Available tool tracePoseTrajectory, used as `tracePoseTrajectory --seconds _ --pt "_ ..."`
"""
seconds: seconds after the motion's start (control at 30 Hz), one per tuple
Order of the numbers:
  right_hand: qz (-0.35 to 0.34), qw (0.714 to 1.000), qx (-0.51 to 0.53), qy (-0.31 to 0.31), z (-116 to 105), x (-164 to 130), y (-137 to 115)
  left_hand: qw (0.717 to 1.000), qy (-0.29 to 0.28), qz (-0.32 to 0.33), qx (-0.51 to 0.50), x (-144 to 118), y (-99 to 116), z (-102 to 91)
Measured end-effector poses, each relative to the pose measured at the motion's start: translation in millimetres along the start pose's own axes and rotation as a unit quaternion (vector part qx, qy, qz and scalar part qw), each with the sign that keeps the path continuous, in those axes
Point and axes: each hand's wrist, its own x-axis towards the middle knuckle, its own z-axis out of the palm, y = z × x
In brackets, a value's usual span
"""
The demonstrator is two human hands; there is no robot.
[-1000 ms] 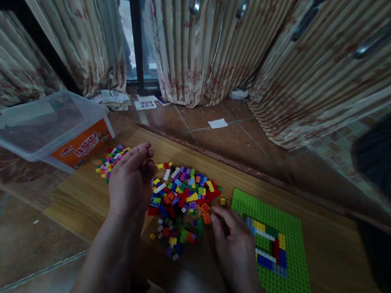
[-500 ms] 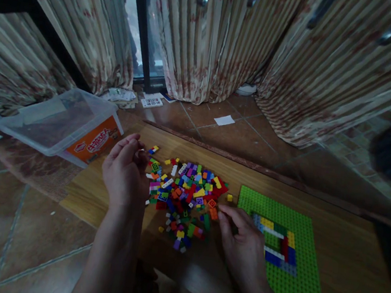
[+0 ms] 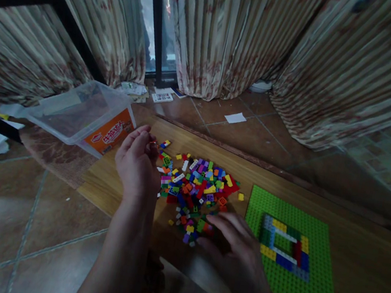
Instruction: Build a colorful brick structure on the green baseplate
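Left hand (image 3: 138, 165) pinching small brick at pile's far-left edge. Right hand (image 3: 235, 249) spread flat, empty, over loose brick pile (image 3: 196, 190) on worktop (image 3: 358, 256). Green baseplate (image 3: 318, 280): low rectangular brick frame (image 3: 285, 246) laid, most bricks unplaced.

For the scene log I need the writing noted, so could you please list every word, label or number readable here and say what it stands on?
Orange label on the clear plastic box: large white characters with a small logo, too blurred to read.
White card on the floor by the curtains: a dark printed pattern, perhaps a code, too small to read.
Papers beside it: print not legible.
Bricks and green baseplate: no writing visible.
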Motion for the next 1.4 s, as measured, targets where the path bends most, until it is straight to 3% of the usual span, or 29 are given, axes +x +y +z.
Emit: tracePoseTrajectory --seconds 0.3,0.57,0.67,0.77,1.03,1.4 --pt "-0.047 0.997 -0.056 -0.006 13.4 1.0 -3.9 1.000 -0.020 0.004 -0.006 0.5 -3.2 -4.6" --pt "0.016 0.994 -0.061 0.090 10.2 7.5 8.5 1.000 -0.015 -0.005 -0.002 1.1 -0.5 -3.4" --pt "0.033 0.992 -0.038 0.114 10.1 9.6 -0.9 1.000 -0.012 -0.010 -0.001 0.2 0.8 -1.3" --pt "-0.014 0.991 -0.003 0.132 13.4 11.0 -18.3 1.000 -0.015 -0.009 0.006 -1.5 3.0 1.2" --pt "-0.074 0.996 0.014 0.048 25.1 0.6 -47.3 0.999 -0.035 -0.015 0.023 -6.6 0.7 5.5" --pt "0.095 0.990 0.037 0.098 -10.7 -14.1 -6.4 0.998 -0.040 -0.038 0.010 -8.8 -5.0 5.2"
